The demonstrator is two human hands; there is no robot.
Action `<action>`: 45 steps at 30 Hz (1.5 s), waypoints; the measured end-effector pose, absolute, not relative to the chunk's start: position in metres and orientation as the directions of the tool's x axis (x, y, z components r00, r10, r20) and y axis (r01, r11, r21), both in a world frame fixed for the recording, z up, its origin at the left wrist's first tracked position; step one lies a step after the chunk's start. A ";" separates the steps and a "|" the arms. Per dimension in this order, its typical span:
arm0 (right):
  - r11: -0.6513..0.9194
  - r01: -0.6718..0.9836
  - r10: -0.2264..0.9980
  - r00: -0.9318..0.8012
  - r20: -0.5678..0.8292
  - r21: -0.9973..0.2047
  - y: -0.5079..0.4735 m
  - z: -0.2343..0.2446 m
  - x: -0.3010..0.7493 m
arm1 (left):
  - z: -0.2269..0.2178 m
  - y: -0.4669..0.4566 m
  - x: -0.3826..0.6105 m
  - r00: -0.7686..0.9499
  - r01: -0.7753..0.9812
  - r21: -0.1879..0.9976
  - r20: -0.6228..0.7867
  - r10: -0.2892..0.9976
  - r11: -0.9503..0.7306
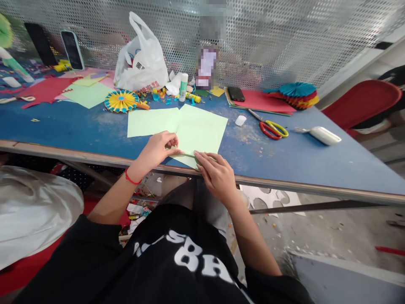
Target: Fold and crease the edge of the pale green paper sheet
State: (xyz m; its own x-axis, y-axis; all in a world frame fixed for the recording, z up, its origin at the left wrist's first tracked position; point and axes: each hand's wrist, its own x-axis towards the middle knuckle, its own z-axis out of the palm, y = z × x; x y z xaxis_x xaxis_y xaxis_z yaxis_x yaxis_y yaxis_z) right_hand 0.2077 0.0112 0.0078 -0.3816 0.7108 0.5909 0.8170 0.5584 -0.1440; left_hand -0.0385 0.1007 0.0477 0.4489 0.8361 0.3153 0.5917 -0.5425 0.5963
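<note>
- Both hands work the near edge of a green sheet [198, 128] at the table [79, 126] lip. Left hand [156, 147] has its fingers curled, tips pressing a narrow folded strip of the sheet down; right hand [217, 173] lies flatter, fingertips pinching and pressing the same strip from the other end.
- Green sheet lies on the blue table directly ahead, its near edge right at the rim. Judging by the single narrow band turned up along that edge, the pleating has only begun: one fold is in, and the wide remainder of the sheet is flat and uncreased.
- Second sheet [152, 121], same green, lies just to the left, touching or slightly under the first; it looks untouched by folds.
- Further right lie scissors [272, 128] with red and yellow handles, a small white eraser-like piece [240, 120], and a white tool [322, 135].
- Beyond the sheets sits a finished yellow-and-blue paper fan [122, 101], a glue stick [183, 86] standing upright, and a white plastic bag [142, 59].
- Far right, a phone [236, 93] rests on red paper [262, 101], beside a stack of folded fans [297, 95]; these suggest what the green sheet is to become.
</note>
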 end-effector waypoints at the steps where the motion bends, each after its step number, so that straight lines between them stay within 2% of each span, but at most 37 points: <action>1: 0.564 0.815 0.702 -0.390 0.596 -0.130 0.011 0.007 0.208 | 0.047 0.101 -0.039 0.448 0.594 0.589 0.323 0.834 -0.547; 4: 0.579 0.810 0.671 -0.408 0.619 -0.094 0.012 0.006 0.209 | 0.045 0.099 -0.040 0.457 0.634 0.475 0.407 0.791 -0.611; 7: 0.590 0.803 0.655 -0.416 0.631 -0.083 0.014 0.006 0.210 | 0.043 0.091 -0.040 0.542 0.659 0.221 0.525 0.657 -0.719; 8: 0.595 0.800 0.652 -0.421 0.631 -0.080 0.014 0.005 0.211 | 0.042 0.086 -0.040 0.589 0.641 0.149 0.534 0.606 -0.753; 10: 0.602 0.795 0.650 -0.431 0.626 -0.077 0.015 0.006 0.211 | 0.039 0.076 -0.038 0.661 0.599 0.077 0.513 0.547 -0.797; 18: 0.572 0.811 0.702 -0.409 0.583 -0.120 0.013 0.007 0.210 | 0.025 0.051 -0.033 0.630 0.688 0.090 0.419 0.654 -0.720; 23: 0.526 0.839 0.751 -0.379 0.541 -0.142 0.009 0.011 0.203 | 0.020 0.051 -0.036 0.648 0.685 0.075 0.391 0.653 -0.725; 27: 0.462 0.881 0.790 -0.357 0.498 -0.100 0.007 0.019 0.176 | 0.018 0.049 -0.036 0.648 0.697 0.048 0.386 0.657 -0.715; 31: 0.471 0.881 0.795 -0.406 0.451 -0.037 0.009 0.020 0.151 | 0.017 0.049 -0.037 0.660 0.688 0.026 0.392 0.641 -0.725; 39: 0.410 0.910 0.769 -0.308 0.561 -0.062 -0.009 0.004 0.184 | 0.014 0.050 -0.038 0.675 0.696 -0.033 0.371 0.638 -0.717; 45: 0.341 0.937 0.760 -0.229 0.608 -0.074 -0.026 -0.003 0.214 | 0.014 0.042 -0.038 0.655 0.705 0.003 0.382 0.652 -0.709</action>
